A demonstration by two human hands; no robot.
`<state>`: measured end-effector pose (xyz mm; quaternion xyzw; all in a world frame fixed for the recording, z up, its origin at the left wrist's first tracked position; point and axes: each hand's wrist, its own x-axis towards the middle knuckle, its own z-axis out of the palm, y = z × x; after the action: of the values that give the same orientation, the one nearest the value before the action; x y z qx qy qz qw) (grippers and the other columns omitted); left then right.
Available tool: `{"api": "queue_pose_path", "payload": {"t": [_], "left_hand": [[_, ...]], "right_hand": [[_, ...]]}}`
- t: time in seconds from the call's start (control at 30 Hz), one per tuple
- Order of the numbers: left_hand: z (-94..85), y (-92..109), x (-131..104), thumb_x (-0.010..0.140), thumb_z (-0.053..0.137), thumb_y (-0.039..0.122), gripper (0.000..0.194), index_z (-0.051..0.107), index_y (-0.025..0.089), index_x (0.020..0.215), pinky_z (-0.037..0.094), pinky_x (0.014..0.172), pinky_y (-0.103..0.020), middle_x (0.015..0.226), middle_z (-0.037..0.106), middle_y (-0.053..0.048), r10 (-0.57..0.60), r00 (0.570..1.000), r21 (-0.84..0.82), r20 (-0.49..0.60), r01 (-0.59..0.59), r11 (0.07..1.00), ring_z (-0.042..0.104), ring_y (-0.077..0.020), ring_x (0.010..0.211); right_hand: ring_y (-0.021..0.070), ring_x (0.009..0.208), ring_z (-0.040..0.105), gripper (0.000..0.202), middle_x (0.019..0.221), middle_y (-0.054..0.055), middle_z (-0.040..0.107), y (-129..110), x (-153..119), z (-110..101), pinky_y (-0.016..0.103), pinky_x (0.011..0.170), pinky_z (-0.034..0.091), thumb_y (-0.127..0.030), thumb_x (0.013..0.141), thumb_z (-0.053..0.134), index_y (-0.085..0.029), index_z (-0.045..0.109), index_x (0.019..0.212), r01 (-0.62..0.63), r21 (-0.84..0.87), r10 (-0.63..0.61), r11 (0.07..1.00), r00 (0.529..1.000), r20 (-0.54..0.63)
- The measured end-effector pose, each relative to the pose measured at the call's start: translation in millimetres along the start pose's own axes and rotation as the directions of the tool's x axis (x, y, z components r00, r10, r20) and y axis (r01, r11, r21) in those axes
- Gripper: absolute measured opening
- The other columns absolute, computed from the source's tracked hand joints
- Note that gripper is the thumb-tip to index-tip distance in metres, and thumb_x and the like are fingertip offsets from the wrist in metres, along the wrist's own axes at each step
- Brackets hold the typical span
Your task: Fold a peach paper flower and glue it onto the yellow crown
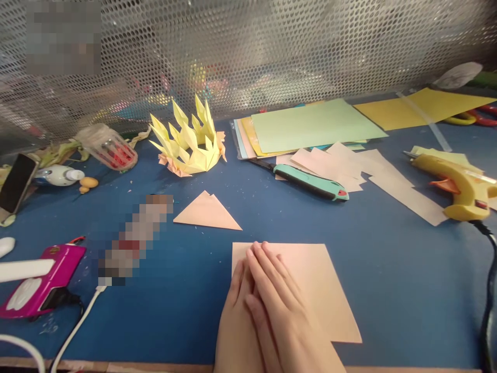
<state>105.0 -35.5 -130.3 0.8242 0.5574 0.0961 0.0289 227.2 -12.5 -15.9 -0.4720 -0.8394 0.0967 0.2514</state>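
Note:
A pale pink sheet of paper (326, 295) lies flat on the blue table at the front. My right hand (285, 305) rests on it with fingers stretched out, partly over my left hand. Beneath and beside it is my left hand (237, 321), also laid out straight at the sheet's left side; some of its fingers are hidden. Just beyond the sheet, to the left, is a pink paper folded into a triangle (207, 213). Farther back stands a ring of pointed yellow folded-paper pieces (192, 147) with pink paper pieces around its base.
A teal utility knife (310, 181) lies before pink paper pieces (404, 189) and stacked coloured sheets (314, 127). At right is a yellow glue gun (462, 178) with a black cord. On the left are a magenta device (62, 259), a clear jar (108, 147) and a white cable (75, 326).

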Motion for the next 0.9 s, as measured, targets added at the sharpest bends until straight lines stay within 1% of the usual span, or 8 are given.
{"api": "queue_pose_path", "payload": {"t": [0.03, 0.07, 0.13, 0.23, 0.37, 0.63, 0.73, 0.9], "left_hand": [[-13.2, 3, 4, 0.097, 0.042, 0.012, 0.074, 0.018, 0.018, 0.167, 0.031, 0.129, -0.053, 0.174, 0.019, -0.006, 0.007, 0.998, 0.052, 0.061, -0.010, 0.999, 0.016, -0.0313, 0.161], [-31.9, 6, 10, 0.098, 0.042, 0.016, 0.071, 0.023, 0.017, 0.166, 0.037, 0.126, -0.050, 0.172, 0.026, -0.007, 0.088, 0.995, 0.090, 0.052, -0.092, 0.992, 0.023, -0.0318, 0.159], [-73.4, 11, 22, 0.099, 0.038, 0.017, 0.065, 0.030, 0.015, 0.164, 0.047, 0.119, -0.044, 0.165, 0.041, -0.008, 0.146, 0.987, 0.171, -0.062, -0.134, 0.976, 0.039, -0.0290, 0.152], [-110.9, 11, 33, 0.096, 0.041, 0.020, 0.073, 0.021, 0.012, 0.166, 0.052, 0.113, -0.045, 0.160, 0.048, -0.011, 0.126, 0.992, 0.158, -0.030, -0.120, 0.980, 0.050, -0.0319, 0.145], [-111.4, -1, 30, 0.099, 0.043, 0.034, 0.079, 0.010, 0.008, 0.166, 0.052, 0.112, -0.043, 0.163, 0.040, -0.014, 0.140, 0.990, 0.073, 0.001, -0.140, 0.987, 0.043, -0.0336, 0.149], [-120.8, -12, 27, 0.107, 0.031, 0.030, 0.064, 0.023, -0.002, 0.161, 0.051, 0.111, -0.048, 0.163, 0.033, -0.022, 0.218, 0.973, 0.115, 0.074, -0.226, 0.967, 0.038, -0.0354, 0.151], [-126.2, -20, 23, 0.108, 0.033, 0.030, 0.061, 0.022, 0.007, 0.163, 0.051, 0.111, -0.047, 0.166, 0.031, -0.016, 0.244, 0.965, 0.144, 0.093, -0.255, 0.956, 0.036, -0.0315, 0.153], [-129.7, -38, 11, 0.106, 0.039, 0.025, 0.066, 0.013, 0.017, 0.166, 0.045, 0.115, -0.048, 0.170, 0.024, -0.010, 0.256, 0.959, 0.214, 0.124, -0.278, 0.936, 0.030, -0.0271, 0.156]], "right_hand": [[0.0252, 0.148, 0.045, 0.074, 0.162, 0.010, 0.044, 2, 1, 5, 0.041, 0.114, 0.051, -0.021, 0.103, 0.042, -0.017, 0.007, 0.168, 0.013, -0.016, -0.013, 1.000, 1.000, 0.025], [0.0256, 0.150, 0.042, 0.075, 0.163, 0.012, 0.041, 6, 1, 9, 0.043, 0.116, 0.049, -0.022, 0.103, 0.043, -0.015, 0.005, 0.167, 0.031, -0.031, -0.030, 0.999, 0.999, 0.043], [0.0279, 0.152, 0.037, 0.074, 0.166, 0.013, 0.033, 13, -2, 11, 0.045, 0.115, 0.049, -0.027, 0.104, 0.043, -0.013, 0.007, 0.167, 0.017, -0.079, -0.014, 0.997, 0.999, 0.040], [0.0294, 0.152, 0.035, 0.072, 0.167, 0.016, 0.029, 22, -8, 6, 0.044, 0.115, 0.050, -0.034, 0.106, 0.040, -0.010, 0.010, 0.167, 0.023, -0.147, -0.020, 0.989, 1.000, 0.024], [0.0296, 0.149, 0.042, 0.077, 0.163, 0.021, 0.036, 26, -9, 0, 0.044, 0.111, 0.053, -0.045, 0.107, 0.037, -0.005, 0.008, 0.166, 0.075, -0.241, -0.079, 0.968, 0.997, -0.007], [0.0284, 0.148, 0.045, 0.070, 0.162, 0.016, 0.042, 38, -12, -8, 0.043, 0.107, 0.054, -0.039, 0.107, 0.037, -0.005, 0.017, 0.165, 0.172, -0.325, -0.182, 0.930, 0.983, -0.001], [0.0308, 0.145, 0.050, 0.070, 0.159, 0.018, 0.046, 43, -14, -9, 0.048, 0.105, 0.053, -0.041, 0.103, 0.045, -0.007, 0.029, 0.162, 0.156, -0.396, -0.172, 0.905, 0.985, -0.007], [0.0332, 0.141, 0.055, 0.079, 0.155, 0.020, 0.051, 41, -12, -7, 0.051, 0.103, 0.053, -0.058, 0.095, 0.052, -0.004, 0.045, 0.153, 0.150, -0.412, -0.175, 0.899, 0.984, -0.022]]}}
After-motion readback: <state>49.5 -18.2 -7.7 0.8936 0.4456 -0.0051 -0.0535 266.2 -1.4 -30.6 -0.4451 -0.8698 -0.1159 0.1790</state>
